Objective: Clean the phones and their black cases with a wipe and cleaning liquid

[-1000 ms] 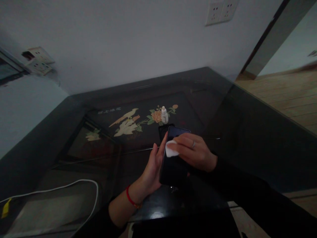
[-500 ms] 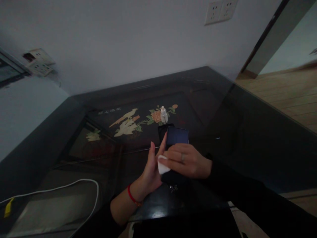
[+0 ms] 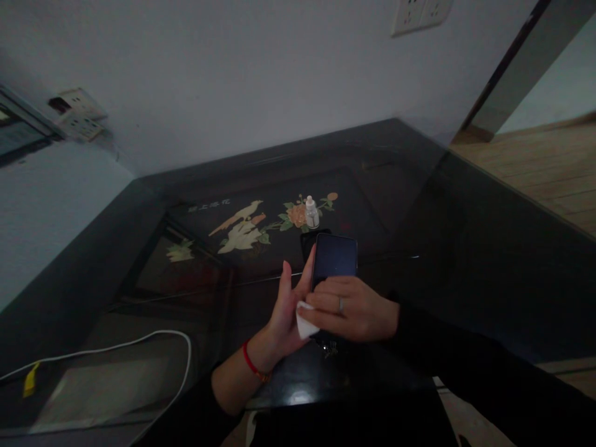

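A dark smartphone (image 3: 336, 256) rests screen up on my left hand (image 3: 285, 316), which supports it from below with the thumb sticking out to the side. My right hand (image 3: 350, 307), a ring on one finger, pinches a small folded white cloth (image 3: 306, 323) and presses on the lower part of the screen. Whether the cloth is fabric or tissue is unclear. Beyond the phone lies a flat black object (image 3: 307, 241), partly covered by it. Just past that, a small clear bottle (image 3: 311, 213) with a white cap stands upright.
The glossy black table (image 3: 395, 205) carries an inlaid picture of birds and flowers (image 3: 242, 236). A white cable (image 3: 116, 346) with a yellow tag (image 3: 30, 380) curves across the left side. Behind the table stands a pale wall (image 3: 233, 81) with sockets (image 3: 421, 13).
My right hand has slid slightly down the phone with the white cloth, so more of the screen shows. The phone stays on my left hand. The whole view has shifted a little.
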`<state>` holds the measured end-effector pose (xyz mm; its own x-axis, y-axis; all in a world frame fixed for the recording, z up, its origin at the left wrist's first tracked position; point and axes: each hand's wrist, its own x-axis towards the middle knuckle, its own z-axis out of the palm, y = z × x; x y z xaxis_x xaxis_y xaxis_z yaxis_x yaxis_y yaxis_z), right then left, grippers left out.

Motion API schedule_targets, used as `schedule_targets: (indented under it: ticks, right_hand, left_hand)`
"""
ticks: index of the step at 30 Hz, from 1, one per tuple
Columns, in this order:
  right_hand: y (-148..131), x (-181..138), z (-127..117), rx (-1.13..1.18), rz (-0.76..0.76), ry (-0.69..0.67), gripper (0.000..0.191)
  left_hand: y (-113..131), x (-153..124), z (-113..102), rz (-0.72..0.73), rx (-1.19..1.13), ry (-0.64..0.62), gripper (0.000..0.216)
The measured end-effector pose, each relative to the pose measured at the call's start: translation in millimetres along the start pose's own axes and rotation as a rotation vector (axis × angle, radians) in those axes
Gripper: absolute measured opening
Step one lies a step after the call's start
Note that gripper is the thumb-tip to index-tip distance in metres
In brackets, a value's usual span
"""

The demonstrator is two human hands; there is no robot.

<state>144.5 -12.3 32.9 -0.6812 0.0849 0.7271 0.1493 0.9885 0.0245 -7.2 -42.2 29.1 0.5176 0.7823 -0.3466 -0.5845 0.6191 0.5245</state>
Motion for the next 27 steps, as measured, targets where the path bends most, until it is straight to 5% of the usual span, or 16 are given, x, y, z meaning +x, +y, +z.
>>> schedule_targets:
  ticks: [2,7,9,17,23,27]
  right_hand:
    - [-3,1,0,0.002,-0.035,-0.005,0.018]
    - [35,-19,-13,-0.163,0.435,0.158,0.02]
    - [43,-23,-15,-0.2,0.503,0.185,0.02]
    - [-7,3,-1,0.069,-0.064,0.012,0.019]
    - [24,-16,-6,-0.043,0.416,0.165,0.016]
    - [11,-9,-3,0.031,0.264,0.079,0.017]
  left_hand:
    - [3,1,1,0.021,0.003,0.021,0.071]
    - [3,0,5,0.018,0.018,-0.023,0.067]
    - [2,-1,5,0.001,0.022,-0.042,0.067]
    - [4,4,-1,0.078,-0.008,-0.007,0.07]
    - [6,2,2,0.037,0.002,-0.027,0.065]
    - [5,3,1,0.041,-0.014,-0.017,0.068]
